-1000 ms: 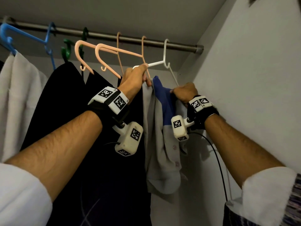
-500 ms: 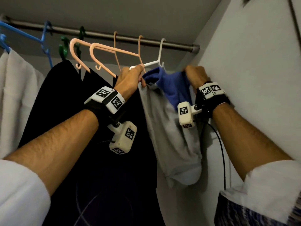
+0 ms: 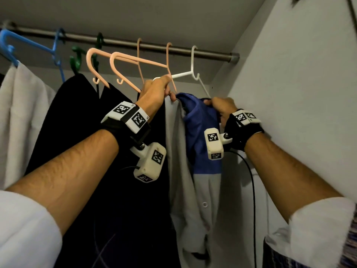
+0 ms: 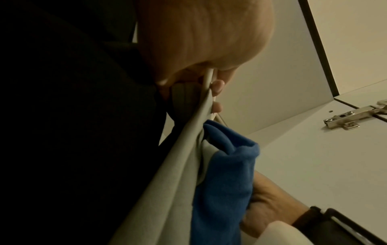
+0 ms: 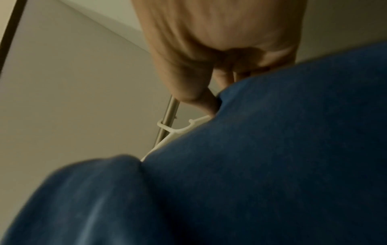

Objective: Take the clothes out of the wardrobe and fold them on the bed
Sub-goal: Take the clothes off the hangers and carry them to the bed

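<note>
left hand is pinning the white hanger steady so the right hand, clutching the grey-and-blue shirt, is peeling it off.

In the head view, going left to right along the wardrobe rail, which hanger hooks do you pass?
Blue plastic hanger → green plastic hanger → first pink plastic hanger → second pink plastic hanger → white plastic hanger.

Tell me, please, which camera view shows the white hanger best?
The head view: the white hanger shows its hook over the rod, with the left hand gripping one arm. The left wrist view shows only a short white stretch among the fingers. The right wrist view shows part of it behind blue cloth.
</note>
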Available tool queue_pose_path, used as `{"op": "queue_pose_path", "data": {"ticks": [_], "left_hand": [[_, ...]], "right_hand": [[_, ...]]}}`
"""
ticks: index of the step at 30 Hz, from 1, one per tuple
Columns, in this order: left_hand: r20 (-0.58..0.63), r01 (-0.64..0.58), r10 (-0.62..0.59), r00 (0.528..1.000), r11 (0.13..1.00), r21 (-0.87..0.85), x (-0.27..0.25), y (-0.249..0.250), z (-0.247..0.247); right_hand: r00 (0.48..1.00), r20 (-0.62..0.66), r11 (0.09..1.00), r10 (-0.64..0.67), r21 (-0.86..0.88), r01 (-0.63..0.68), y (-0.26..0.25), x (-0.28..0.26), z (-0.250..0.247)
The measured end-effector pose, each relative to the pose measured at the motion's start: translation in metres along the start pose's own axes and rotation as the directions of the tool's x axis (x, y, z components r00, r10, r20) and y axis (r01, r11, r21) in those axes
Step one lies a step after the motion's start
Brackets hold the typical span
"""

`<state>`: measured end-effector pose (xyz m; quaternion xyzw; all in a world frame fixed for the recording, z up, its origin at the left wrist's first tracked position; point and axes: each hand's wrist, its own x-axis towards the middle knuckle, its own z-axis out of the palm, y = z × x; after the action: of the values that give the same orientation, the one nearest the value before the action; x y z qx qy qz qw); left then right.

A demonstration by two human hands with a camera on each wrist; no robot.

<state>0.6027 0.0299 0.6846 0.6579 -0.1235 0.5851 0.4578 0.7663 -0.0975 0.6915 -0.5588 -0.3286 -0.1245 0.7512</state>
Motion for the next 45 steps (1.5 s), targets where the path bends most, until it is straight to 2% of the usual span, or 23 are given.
{"op": "queue_pose_path", "data": {"ticks": [2, 6, 10, 12, 14, 17, 20, 25, 28, 31, 35, 39, 42, 45], "left_hand": [[0.004, -0.006, 0.006, 1.000, 1.000, -0.010, -0.003, 0.001, 0.000], [0.003, -0.002, 0.002, 1.000, 1.000, -0.003, -0.005, 0.002, 0.000], [-0.007, -0.008, 0.008, 1.000, 1.000, -0.007, -0.002, -0.002, -0.001], [-0.014, -0.010, 0.010, 1.000, 1.000, -0.007, 0.000, -0.003, -0.002], [-0.020, -0.014, 0.014, 1.000, 1.000, -0.006, 0.002, -0.003, -0.003], [-0.019, -0.007, 0.006, 1.000, 1.000, -0.021, 0.002, -0.002, -0.003], [-0.006, -0.005, 0.005, 1.000, 0.999, -0.051, 0.000, 0.001, -0.002], [-0.019, -0.017, 0.017, 1.000, 1.000, 0.002, -0.001, 0.002, 0.002], [-0.012, -0.011, 0.012, 1.000, 0.999, 0.032, -0.002, -0.001, 0.000], [-0.003, 0.016, -0.016, 1.000, 1.000, 0.004, -0.001, -0.003, -0.002], [-0.005, 0.013, -0.013, 1.000, 1.000, 0.006, -0.004, -0.003, -0.001], [0.004, 0.034, -0.034, 0.999, 0.999, 0.026, -0.007, 0.001, -0.002], [-0.004, 0.035, -0.035, 0.999, 0.999, 0.026, -0.007, 0.000, -0.002], [0.005, 0.029, -0.029, 1.000, 0.999, 0.025, -0.005, -0.002, -0.001]], "right_hand": [[0.995, -0.078, 0.998, -0.058, 0.015, 0.059, -0.009, -0.003, -0.004], [0.988, -0.123, 0.996, -0.092, 0.001, 0.093, -0.025, -0.011, -0.020], [0.993, 0.104, 0.998, 0.047, 0.027, -0.050, -0.017, -0.005, -0.015], [0.962, 0.242, 0.992, 0.125, -0.012, -0.126, -0.009, -0.007, -0.009], [0.937, 0.312, 0.988, 0.156, -0.049, -0.148, -0.006, -0.018, -0.004], [0.961, 0.248, 0.990, 0.123, -0.097, -0.102, 0.000, -0.002, -0.002], [0.989, 0.144, 0.998, 0.034, -0.054, -0.026, 0.006, 0.026, -0.006], [0.991, 0.008, 0.986, -0.133, 0.098, 0.132, -0.016, -0.019, -0.004], [0.987, 0.030, 0.979, -0.159, 0.134, 0.154, -0.023, -0.018, -0.003], [0.978, 0.197, 0.989, -0.068, 0.145, 0.040, -0.026, -0.015, 0.000], [0.970, 0.241, 0.998, 0.019, 0.049, -0.032, -0.024, -0.014, 0.001], [0.977, 0.185, 0.988, 0.103, -0.131, -0.080, -0.019, -0.013, -0.001], [0.995, 0.103, 0.933, -0.002, -0.357, 0.038, -0.018, -0.016, 0.002], [0.986, 0.050, 0.855, -0.157, -0.494, 0.161, -0.016, -0.015, 0.005]]}}
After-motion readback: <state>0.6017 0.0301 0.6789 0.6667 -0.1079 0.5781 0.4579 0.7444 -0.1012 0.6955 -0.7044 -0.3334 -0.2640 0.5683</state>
